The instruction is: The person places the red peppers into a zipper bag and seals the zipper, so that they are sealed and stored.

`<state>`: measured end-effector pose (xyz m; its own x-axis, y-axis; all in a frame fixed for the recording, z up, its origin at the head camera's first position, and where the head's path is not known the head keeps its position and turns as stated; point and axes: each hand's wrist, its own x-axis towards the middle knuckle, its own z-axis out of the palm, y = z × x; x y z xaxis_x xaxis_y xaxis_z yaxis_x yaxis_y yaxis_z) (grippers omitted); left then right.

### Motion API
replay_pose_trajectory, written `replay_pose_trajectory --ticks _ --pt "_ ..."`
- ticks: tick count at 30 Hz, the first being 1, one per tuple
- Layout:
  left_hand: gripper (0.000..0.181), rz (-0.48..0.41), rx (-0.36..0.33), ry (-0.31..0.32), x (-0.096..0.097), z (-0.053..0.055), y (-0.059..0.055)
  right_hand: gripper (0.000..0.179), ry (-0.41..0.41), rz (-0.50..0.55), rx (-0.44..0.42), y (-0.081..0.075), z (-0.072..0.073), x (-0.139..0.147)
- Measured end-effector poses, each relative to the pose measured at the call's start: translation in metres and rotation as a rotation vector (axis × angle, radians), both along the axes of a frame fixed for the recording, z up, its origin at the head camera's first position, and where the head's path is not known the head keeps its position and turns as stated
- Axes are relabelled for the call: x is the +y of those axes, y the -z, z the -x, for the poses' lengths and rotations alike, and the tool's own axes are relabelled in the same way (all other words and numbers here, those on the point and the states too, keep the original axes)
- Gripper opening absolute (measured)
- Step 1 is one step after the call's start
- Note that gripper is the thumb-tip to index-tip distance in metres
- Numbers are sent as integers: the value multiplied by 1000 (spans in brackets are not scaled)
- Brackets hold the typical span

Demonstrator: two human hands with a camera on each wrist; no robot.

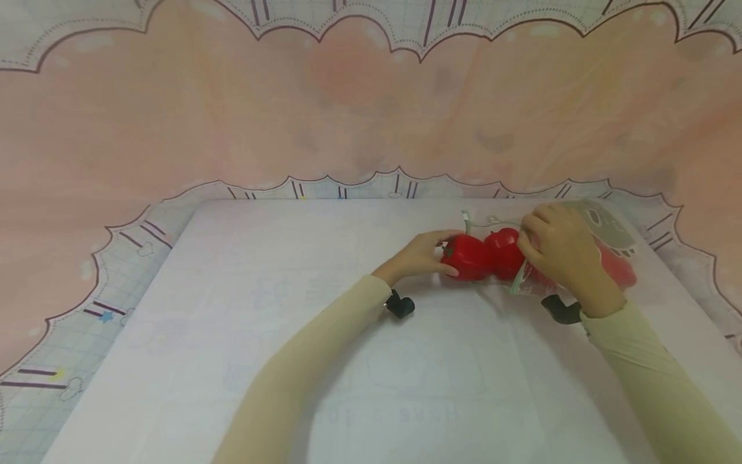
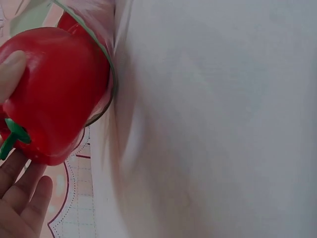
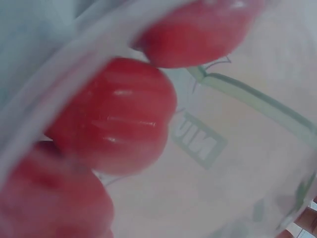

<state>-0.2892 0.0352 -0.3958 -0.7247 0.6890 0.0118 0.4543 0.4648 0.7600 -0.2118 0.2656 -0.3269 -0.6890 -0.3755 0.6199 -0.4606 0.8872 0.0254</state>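
My left hand [image 1: 414, 258] holds a red bell pepper [image 2: 59, 84] with a green stem, thumb on one side and fingers on the other. The pepper's far end sits inside the mouth of a clear zip bag [image 3: 237, 188], whose green-edged rim curves round it in the left wrist view. Over the bag, my right hand [image 1: 562, 248] pinches its edge with curled fingers. Just beyond the pepper lies a round red fruit [image 1: 503, 251] with a small crown-like tip. Through the film the right wrist view shows several red pieces, among them a ribbed one [image 3: 124, 119].
The bag lies near the right rear of a white-covered table [image 1: 243, 258]. A patterned peach cloth [image 1: 348, 116] hangs behind it. Black wrist mounts [image 1: 400, 304] show below both hands.
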Motion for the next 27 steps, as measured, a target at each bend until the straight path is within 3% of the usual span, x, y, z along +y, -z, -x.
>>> replay_pose_trajectory --ticks 7,19,27 --pt "79 69 53 2 9 0 0 13 -3 -4 -8 1 1 0" --pt "75 138 159 -114 20 -4 0 15 3 -8 -18 0 0 -1" --pt "68 66 105 -101 24 -5 -1 16 24 -19 -42 -1 -2 -2"
